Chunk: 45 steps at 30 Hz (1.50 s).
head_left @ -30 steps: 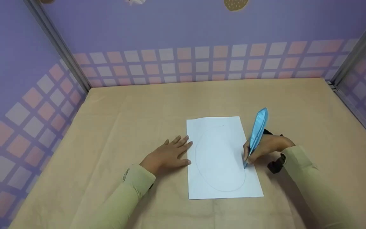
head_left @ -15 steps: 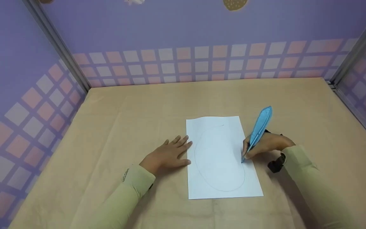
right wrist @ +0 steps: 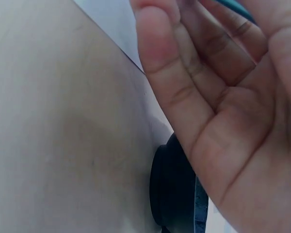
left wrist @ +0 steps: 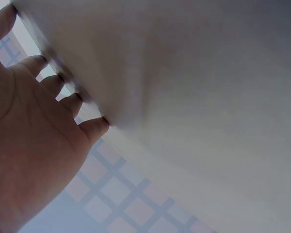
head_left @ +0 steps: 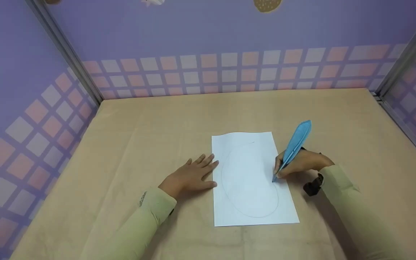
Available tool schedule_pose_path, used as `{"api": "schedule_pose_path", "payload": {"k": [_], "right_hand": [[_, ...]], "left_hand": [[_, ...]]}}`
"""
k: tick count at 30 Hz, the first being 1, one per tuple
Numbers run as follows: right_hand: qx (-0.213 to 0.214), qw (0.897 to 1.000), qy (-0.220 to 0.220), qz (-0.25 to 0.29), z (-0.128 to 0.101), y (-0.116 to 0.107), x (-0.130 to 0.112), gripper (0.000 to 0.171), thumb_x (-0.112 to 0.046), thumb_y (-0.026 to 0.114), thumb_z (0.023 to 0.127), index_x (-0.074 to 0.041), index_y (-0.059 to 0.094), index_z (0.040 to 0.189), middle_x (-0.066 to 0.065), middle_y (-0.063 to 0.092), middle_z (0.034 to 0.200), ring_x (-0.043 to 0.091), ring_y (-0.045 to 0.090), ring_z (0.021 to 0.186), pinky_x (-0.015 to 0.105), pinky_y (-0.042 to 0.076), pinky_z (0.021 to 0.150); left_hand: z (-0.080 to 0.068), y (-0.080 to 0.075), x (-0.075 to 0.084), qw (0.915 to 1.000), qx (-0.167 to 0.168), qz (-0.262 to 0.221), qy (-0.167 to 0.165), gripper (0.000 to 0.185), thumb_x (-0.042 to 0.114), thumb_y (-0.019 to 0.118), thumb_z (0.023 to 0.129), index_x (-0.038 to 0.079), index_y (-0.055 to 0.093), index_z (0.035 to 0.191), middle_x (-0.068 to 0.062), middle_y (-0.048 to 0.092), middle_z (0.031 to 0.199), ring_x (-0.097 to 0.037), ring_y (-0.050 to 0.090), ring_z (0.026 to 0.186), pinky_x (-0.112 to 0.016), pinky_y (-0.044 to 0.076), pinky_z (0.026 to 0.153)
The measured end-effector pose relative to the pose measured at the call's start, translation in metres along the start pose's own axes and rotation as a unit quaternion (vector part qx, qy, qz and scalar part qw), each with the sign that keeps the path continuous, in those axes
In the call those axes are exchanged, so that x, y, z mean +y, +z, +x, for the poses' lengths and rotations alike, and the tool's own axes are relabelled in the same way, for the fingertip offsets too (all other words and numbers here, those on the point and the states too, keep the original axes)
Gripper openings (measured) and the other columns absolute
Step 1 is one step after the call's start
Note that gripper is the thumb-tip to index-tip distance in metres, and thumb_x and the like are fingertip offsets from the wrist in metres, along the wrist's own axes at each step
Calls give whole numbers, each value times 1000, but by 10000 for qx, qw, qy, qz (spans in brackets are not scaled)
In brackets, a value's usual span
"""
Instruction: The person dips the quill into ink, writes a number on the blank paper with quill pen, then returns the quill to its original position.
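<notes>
A blue feather-shaped pen (head_left: 297, 140) leans up and to the right in my right hand (head_left: 299, 163), pinched near its lower end. Its tip meets a white sheet of paper (head_left: 246, 169) at the right side. On the sheet runs a thin curved line, down the left, round the bottom and up the right to the tip. My left hand (head_left: 190, 176) lies flat with fingers spread, fingertips on the paper's left edge. In the left wrist view its fingers (left wrist: 94, 128) are straight. The right wrist view shows curled fingers (right wrist: 172, 87) and a bit of the blue pen (right wrist: 237, 9).
A beige cloth (head_left: 157, 122) covers the table. Purple walls with pink and white squares (head_left: 229, 72) stand behind and at both sides, with grey metal posts (head_left: 63, 47) at the corners. A black device (head_left: 313, 186) is strapped at the right wrist.
My right hand has moved the pen tip up and slightly left along the paper, lengthening the line on the right side. The feather end tilts further right. My left hand stays put.
</notes>
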State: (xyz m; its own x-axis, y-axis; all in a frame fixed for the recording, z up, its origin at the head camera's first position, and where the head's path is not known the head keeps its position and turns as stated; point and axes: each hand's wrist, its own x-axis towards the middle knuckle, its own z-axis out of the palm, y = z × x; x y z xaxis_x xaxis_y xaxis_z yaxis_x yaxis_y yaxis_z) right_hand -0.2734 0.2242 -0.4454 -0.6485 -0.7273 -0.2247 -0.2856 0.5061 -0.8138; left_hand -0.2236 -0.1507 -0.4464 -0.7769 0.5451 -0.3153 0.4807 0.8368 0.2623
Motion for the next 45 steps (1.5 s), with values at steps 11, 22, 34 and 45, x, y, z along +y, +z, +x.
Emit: {"api": "schedule_pose_path", "payload": {"k": [11, 22, 34, 45], "right_hand": [[264, 9996, -20, 57, 3, 2, -4, 10, -20, 79, 79, -16, 75, 87, 2, 74, 89, 13, 65, 79, 25, 53, 71], [440, 9990, 63, -104, 10, 4, -9, 9, -23, 78, 81, -18, 74, 87, 0, 74, 89, 12, 62, 76, 26, 51, 71], [676, 9974, 75, -228, 20, 10, -12, 10, -23, 76, 82, -16, 74, 88, -2, 73, 89, 14, 63, 83, 26, 48, 79], [798, 9968, -40, -66, 31, 18, -14, 7, -20, 76, 82, -16, 73, 87, 1, 72, 89, 13, 62, 81, 26, 48, 79]], "left_hand": [[0, 0, 0, 10000, -6, -23, 3, 74, 58, 43, 95, 26, 14, 156, 4, 3, 163, -23, 1, 151, -54, 7, 120], [0, 0, 0, 10000, -20, 35, 1, 74, 58, 43, 95, 26, 14, 156, 4, 3, 163, -23, 1, 151, -55, 8, 120], [0, 0, 0, 10000, 26, 60, 26, 74, 59, 42, 96, 26, 14, 156, 3, 3, 163, -24, 2, 151, -54, 8, 120], [-1, 2, -1, 9999, 73, 124, 54, 73, 59, 41, 96, 25, 15, 156, 3, 5, 163, -25, 4, 151, -55, 10, 120]]}}
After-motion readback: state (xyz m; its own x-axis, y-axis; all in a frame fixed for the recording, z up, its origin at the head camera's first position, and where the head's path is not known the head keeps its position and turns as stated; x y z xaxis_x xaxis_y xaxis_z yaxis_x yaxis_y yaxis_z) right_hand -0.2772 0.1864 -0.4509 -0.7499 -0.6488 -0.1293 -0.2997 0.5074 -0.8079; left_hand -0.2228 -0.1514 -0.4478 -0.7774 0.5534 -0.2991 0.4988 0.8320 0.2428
